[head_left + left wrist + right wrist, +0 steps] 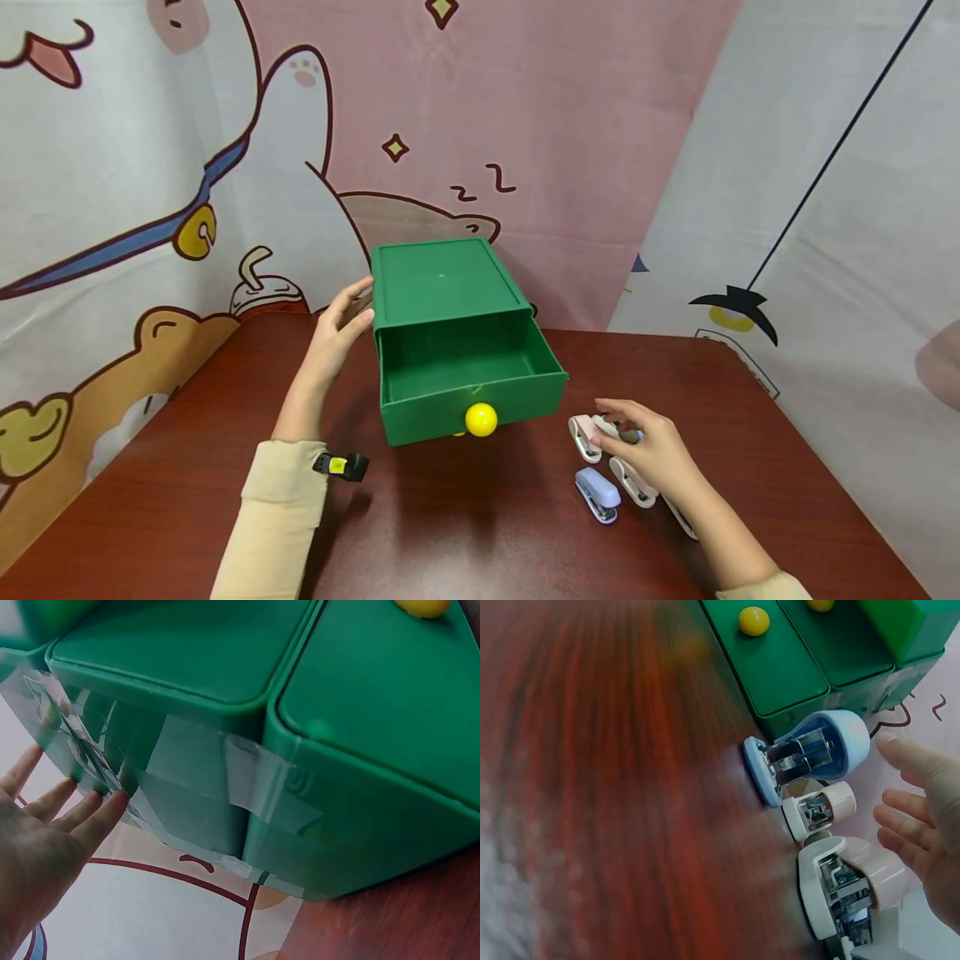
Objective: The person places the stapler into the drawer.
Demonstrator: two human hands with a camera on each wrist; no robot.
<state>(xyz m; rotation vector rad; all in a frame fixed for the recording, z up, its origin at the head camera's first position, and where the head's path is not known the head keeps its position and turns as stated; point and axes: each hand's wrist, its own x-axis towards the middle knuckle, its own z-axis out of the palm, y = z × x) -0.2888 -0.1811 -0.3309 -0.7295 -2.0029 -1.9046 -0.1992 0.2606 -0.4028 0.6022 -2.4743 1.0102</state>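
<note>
A green drawer box (442, 283) stands on the dark red table (465, 533). Its top drawer (465, 375) is pulled out and looks empty, with a yellow knob (481, 419) on its front. My left hand (351, 310) lies flat against the box's left side, its straight fingers (82, 817) touching clear tape (247, 787) stuck there. To the right of the box my right hand (637, 437) hovers with relaxed fingers (919, 814) over several small staplers and holds nothing. Among them are a blue stapler (597, 493) (817, 750) and pink staplers (583, 437) (851, 885).
A cartoon-printed curtain (525, 125) hangs close behind the table and wraps round both sides. A small black and yellow device (341, 465) sits at my left wrist. The right wrist view shows a second yellow knob (820, 604) on the box.
</note>
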